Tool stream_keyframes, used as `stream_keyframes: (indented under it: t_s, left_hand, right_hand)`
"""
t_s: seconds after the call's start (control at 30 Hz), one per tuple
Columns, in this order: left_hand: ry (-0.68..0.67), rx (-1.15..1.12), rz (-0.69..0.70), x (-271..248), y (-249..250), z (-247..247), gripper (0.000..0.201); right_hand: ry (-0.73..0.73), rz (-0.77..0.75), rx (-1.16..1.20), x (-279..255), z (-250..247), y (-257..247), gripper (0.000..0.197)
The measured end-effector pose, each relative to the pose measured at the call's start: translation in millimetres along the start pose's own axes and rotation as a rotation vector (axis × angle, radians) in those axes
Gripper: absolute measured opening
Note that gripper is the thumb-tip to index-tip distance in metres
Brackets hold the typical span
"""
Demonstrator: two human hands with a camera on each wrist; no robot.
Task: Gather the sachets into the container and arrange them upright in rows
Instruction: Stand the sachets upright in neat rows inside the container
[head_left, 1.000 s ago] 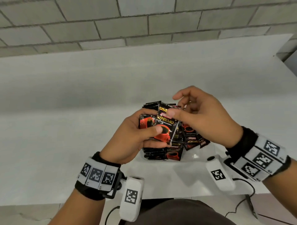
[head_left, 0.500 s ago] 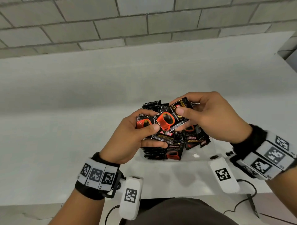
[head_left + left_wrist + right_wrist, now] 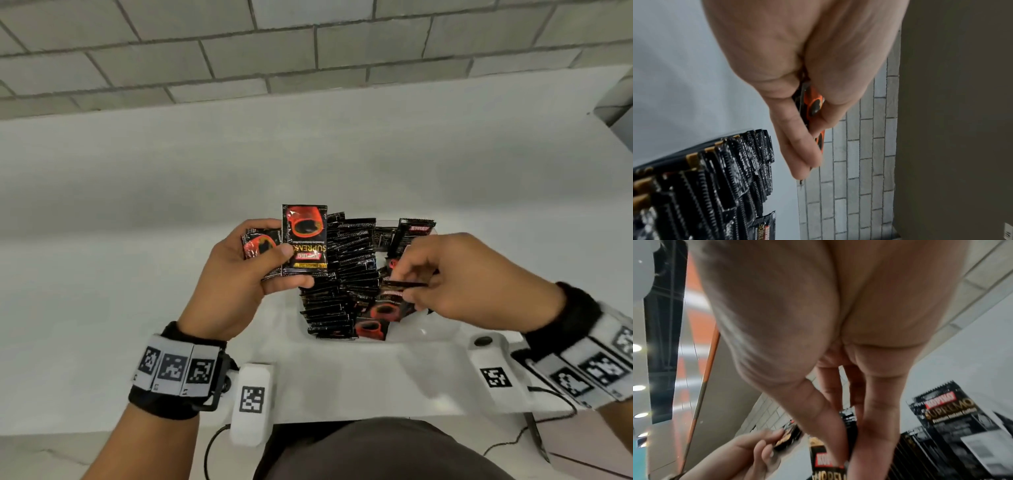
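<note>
Even, diffuse light fills the head view; soft shadows fall on the white table [image 3: 137, 240] under both wrists. Wide-angle distortion bends the brick wall [image 3: 308, 51] lines at the edges. Foil sachets [image 3: 725, 170] glint with small highlights. The right wrist view is motion-blurred, with ceiling lamps [image 3: 637, 347] glaring at left.

The sachets [image 3: 304, 240] are black with a red cup picture and gold lettering; those packed in the container [image 3: 424, 334], which is clear, show black crimped edges. The desk [image 3: 137, 205] is plain white. At twelve o'clock, the wall [image 3: 308, 44] is grey brick. The wristbands [image 3: 174, 368] carry black-and-white square codes on black straps.
</note>
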State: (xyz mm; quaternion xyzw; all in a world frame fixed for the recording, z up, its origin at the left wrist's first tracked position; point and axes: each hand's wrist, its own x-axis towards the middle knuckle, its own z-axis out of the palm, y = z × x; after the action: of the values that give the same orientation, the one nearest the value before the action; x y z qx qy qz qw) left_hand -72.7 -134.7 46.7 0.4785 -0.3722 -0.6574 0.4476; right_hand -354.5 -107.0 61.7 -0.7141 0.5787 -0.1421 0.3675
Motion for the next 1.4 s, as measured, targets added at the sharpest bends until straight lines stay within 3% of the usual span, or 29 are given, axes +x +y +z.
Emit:
stream_keyframes:
  t_s: [0.13,0.23,0.33,0.43,0.63,0.8,1.07,1.4]
  left_hand:
    - [-0.041,-0.005,-0.024,-0.5,-3.8,5.7,0.027]
    - [-0.062,0.015,-0.021,-0.1,-4.5,6.5,0.025]
    - [-0.068,0.017,-0.016,-0.1,-3.2,4.1,0.027]
    - [-0.065,0.015,-0.011,-1.0,-2.8,1.8,0.029]
    - [-0.071,0.01,-0.021,-2.2,-5.3,1.4,0.029]
    - [-0.073,0.002,-0.02,-2.2,-5.3,0.6,0.027]
    - [-0.069,0.0,-0.025,-2.9,-6.0,-1.0,0.03]
    - [-0.124,0.004,-0.045,-2.8,-6.2,3.5,0.036]
  right_hand:
    - [-0.043,0.027,-0.038,7.3,17.9,3.4,0.023]
    - [-0.086,0.025,-0.03,10.7,28.5,3.5,0.036]
    - [-0.029,0.029,0.0,14.4,22.1,5.5,0.047]
    - [0.015,0.065,-0.018,18.3,14.6,11.4,0.044]
    - [-0.194,0.06,-0.107,23.2,29.5,19.8,0.038]
    - [-0.153,0.058,-0.098,30.7,35.3,18.3,0.042]
    - [-0.216,0.133,-0.087,32.2,42.8,22.8,0.045]
    - [-0.169,0.121,-0.062,27.2,30.4,21.7,0.064]
